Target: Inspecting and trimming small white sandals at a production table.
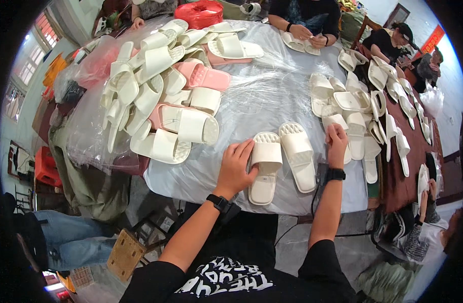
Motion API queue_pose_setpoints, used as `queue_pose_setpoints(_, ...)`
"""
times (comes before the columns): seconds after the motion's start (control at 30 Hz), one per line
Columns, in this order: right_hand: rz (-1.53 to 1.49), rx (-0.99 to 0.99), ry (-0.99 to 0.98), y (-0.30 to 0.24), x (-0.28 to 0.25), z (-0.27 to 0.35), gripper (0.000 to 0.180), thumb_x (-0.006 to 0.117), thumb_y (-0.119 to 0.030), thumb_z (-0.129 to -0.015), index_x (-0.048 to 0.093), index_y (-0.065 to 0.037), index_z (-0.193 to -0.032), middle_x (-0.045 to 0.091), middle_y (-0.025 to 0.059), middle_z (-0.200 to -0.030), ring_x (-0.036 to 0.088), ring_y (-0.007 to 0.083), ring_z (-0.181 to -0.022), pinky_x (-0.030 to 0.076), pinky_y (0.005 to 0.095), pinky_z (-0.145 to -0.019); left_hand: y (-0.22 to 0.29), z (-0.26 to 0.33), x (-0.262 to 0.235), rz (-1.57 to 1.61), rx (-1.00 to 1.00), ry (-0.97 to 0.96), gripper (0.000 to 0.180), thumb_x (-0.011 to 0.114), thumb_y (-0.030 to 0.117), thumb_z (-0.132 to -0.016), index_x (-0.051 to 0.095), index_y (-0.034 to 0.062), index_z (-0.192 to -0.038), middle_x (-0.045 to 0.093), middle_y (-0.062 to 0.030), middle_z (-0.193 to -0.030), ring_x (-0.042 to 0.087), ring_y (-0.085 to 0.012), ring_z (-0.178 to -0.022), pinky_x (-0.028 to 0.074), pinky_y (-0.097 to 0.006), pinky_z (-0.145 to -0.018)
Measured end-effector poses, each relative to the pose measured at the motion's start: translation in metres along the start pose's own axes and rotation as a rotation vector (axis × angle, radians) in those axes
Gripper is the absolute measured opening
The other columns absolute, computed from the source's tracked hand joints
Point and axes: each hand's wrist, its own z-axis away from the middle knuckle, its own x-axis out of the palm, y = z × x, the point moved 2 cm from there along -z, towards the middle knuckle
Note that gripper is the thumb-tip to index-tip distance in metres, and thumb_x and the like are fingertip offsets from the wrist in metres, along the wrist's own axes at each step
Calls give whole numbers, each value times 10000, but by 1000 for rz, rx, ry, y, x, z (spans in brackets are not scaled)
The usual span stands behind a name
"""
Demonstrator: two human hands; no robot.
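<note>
Two cream-white slide slippers lie side by side at the near edge of the table, toes away from me. My left hand [237, 169] is against the left side of the left slipper [265, 164], fingers by its strap and thumb near the footbed, gripping that edge. The right slipper [298, 156] lies untouched between my hands. Farther right, my right hand [336, 144] has its fingers curled closed over the side of another white slipper [335, 120] at the edge of the right-hand group. My fingers partly hide that slipper's sole.
A heap of white and pink slippers [163, 91] covers the table's left. More slippers [360, 106] crowd the right, over a brown cloth [393, 191]. Clear plastic strands [264, 86] lie mid-table. Across from me, a person's hands [309, 38] handle slippers; red twine [198, 12] sits beyond.
</note>
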Motion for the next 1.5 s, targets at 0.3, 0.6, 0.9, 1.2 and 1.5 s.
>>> queue_pose_setpoints(0.3, -920, -31, -192, 22, -35, 1, 128, 589, -149, -1095, 630, -27, -1096, 605, 96, -1134, 507, 170, -817, 425, 277, -646, 3, -1, 3, 2, 32, -21, 635, 748, 144, -804, 612, 1, -1408, 640, -155, -1437, 567, -374, -1255, 448, -471, -1113)
queue_pose_setpoints(0.6, -1319, -69, -393, 21, -40, 5, 215, 498, -137, -1128, 619, -13, -1254, 633, 149, -1404, 551, 145, -822, 483, 270, -648, 10, -8, -10, 181, 113, -12, 537, 703, 270, -949, 599, 17, -1411, 592, -176, -1440, 544, -388, -1262, 421, -472, -1104)
queue_pose_setpoints(0.9, -1151, -61, -617, 11, -22, 18, 165, 582, -249, -1115, 489, -113, -1107, 580, 7, -818, 528, 89, -533, 427, 244, -450, 77, -17, -23, 19, 222, 40, 514, 724, 102, -938, 588, 0, -1423, 610, -176, -1421, 596, -380, -1208, 475, -445, -1062)
queue_pose_setpoints(1.2, -1228, -74, -720, 3, -28, 25, 179, 563, -249, -1123, 472, -107, -1064, 528, -19, -646, 460, 80, -401, 387, 223, -399, 121, -54, 44, 24, 363, -200, 505, 772, 138, -897, 649, 80, -1383, 688, -124, -1276, 612, -345, -1146, 485, -456, -1008)
queue_pose_setpoints(1.5, -1560, -158, -568, 0, -45, 17, 160, 487, -203, -1152, 518, -47, -1131, 519, 13, -744, 488, 96, -550, 437, 226, -502, 101, -29, 25, -26, 291, -71, 162, 750, 47, -879, 749, 74, -1039, 701, -70, -965, 637, -297, -915, 488, -411, -812)
